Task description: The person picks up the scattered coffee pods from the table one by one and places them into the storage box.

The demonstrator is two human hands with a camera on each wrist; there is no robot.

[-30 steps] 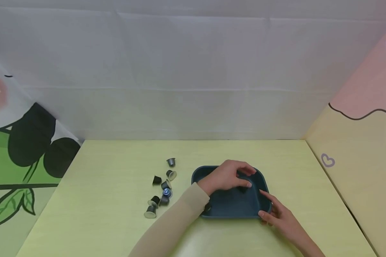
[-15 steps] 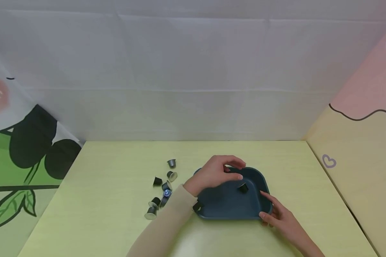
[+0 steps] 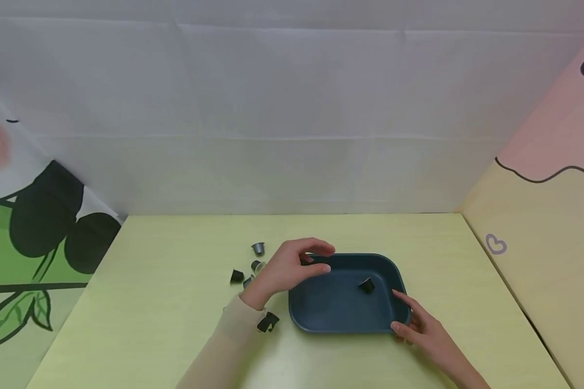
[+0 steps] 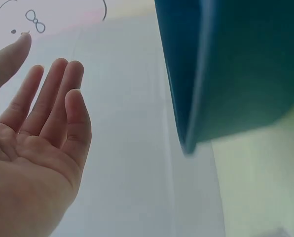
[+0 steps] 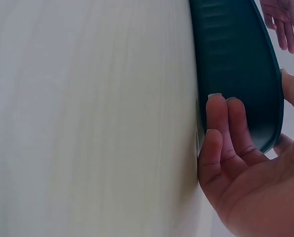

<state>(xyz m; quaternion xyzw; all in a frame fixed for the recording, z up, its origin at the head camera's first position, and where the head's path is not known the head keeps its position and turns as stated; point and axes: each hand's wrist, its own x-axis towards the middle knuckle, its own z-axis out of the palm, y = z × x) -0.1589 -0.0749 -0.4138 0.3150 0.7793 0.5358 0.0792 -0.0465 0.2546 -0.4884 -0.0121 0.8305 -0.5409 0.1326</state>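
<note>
My left hand [image 3: 292, 265] is over the left end of the dark blue tray [image 3: 340, 330], thumb and fingers spread apart. Nothing lies in that hand [image 4: 43, 133] in the left wrist view. Inside the tray, towards its right side, a black coffee capsule [image 3: 367, 285] lies on its side. My right hand [image 3: 425, 329] holds the tray's front right corner. In the right wrist view, fingers [image 5: 218, 118] bend against the tray's outer wall [image 5: 236, 49], and the thumb is at its rim.
Left of the tray are more coffee capsules, among them a grey one [image 3: 258, 248] at the back and a black one [image 3: 237, 276]. My left forearm [image 3: 224, 335] hides several others. A white wall [image 3: 292, 162] stands behind the yellow table [image 3: 175, 243].
My left hand has moved left from above the tray's middle to its left end, uncovering the black capsule inside. The right hand and the tray have stayed in place.
</note>
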